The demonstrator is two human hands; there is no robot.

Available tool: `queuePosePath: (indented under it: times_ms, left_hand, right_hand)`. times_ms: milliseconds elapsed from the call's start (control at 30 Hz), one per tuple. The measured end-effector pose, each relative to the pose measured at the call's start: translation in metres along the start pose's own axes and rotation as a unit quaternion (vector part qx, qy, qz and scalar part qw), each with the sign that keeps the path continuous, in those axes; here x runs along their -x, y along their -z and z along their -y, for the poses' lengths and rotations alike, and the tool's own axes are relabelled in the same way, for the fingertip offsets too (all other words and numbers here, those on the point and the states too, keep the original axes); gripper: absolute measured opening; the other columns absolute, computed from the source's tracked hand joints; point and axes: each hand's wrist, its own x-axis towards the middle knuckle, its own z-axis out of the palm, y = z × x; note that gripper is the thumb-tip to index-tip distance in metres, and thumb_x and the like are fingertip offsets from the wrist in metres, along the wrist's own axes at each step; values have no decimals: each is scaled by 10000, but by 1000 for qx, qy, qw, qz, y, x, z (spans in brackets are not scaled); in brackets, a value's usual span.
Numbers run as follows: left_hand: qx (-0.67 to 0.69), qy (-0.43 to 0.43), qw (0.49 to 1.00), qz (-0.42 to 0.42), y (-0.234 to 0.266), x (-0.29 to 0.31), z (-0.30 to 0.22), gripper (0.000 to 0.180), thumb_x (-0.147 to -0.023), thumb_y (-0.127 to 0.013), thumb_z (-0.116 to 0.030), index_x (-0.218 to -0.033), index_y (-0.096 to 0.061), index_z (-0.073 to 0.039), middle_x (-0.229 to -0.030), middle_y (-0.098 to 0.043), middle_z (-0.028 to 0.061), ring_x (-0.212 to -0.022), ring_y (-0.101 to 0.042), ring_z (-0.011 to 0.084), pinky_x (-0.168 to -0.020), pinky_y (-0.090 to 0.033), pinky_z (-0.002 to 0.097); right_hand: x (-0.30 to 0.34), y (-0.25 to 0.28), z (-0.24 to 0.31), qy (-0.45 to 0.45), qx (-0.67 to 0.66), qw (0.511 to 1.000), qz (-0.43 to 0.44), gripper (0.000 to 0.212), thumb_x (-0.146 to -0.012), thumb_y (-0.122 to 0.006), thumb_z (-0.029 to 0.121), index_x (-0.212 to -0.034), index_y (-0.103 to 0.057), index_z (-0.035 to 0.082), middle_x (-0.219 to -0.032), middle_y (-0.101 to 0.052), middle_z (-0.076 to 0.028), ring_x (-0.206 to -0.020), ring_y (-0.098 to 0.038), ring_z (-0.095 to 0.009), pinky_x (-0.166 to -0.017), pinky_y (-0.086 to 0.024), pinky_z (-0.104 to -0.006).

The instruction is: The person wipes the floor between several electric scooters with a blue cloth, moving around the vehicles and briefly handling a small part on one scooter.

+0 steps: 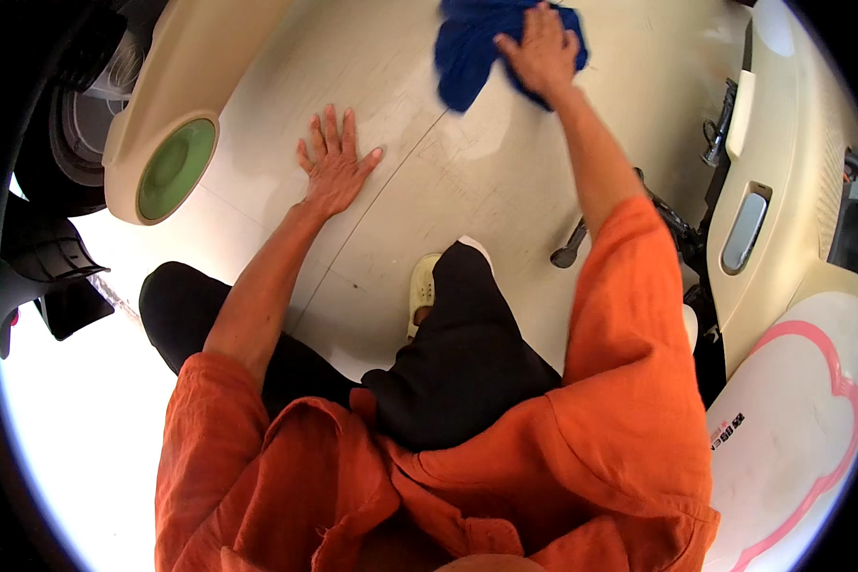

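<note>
A dark blue cloth (465,71) lies spread and crumpled on the pale tiled floor (419,172) at the far side. On top of it rests my right hand (545,57), palm down with fingers stretched out, pressing the cloth flat. My left hand (334,170) is planted on the bare floor to the left, its fingers spread and nothing in it. A dark joint line between tiles runs from near the cloth toward my knees, passing just right of the left hand. Wet-looking patches show on the floor below the cloth.
On the left stands a cream plastic piece with a green oval inset (176,172), dark round items behind it. At right are a cream machine housing (777,181), a black caster leg (570,246) and a white bag with a pink outline (791,429). My pale yellow shoe (421,291) is between.
</note>
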Motion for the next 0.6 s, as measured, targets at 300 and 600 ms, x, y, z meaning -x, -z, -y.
queuePosePath:
  times_ms: [300, 600]
  left_hand:
    - [-31, 12, 999, 11, -6, -5, 1, 853, -921, -308, -669, -1533, 14, -169, -1583, 155, 112, -1443, 166, 350, -1100, 73, 601]
    - [-54, 23, 998, -17, -9, -9, 10, 840, -926, -311, -656, -1535, -23, -153, -1592, 118, 110, -1450, 136, 352, -1108, 73, 590]
  right_hand:
    - [-20, -20, 20, -201, 26, 979, -9, 755, -917, -441, 515, -1445, -313, -10, -1539, -243, -195, -1437, -187, -332, -1117, -151, -551]
    - [159, 57, 147, 160, -86, 980, 83, 735, -867, -544, 532, -1368, -450, 2, -1475, -376, -166, -1410, -264, -287, -1120, -164, -507]
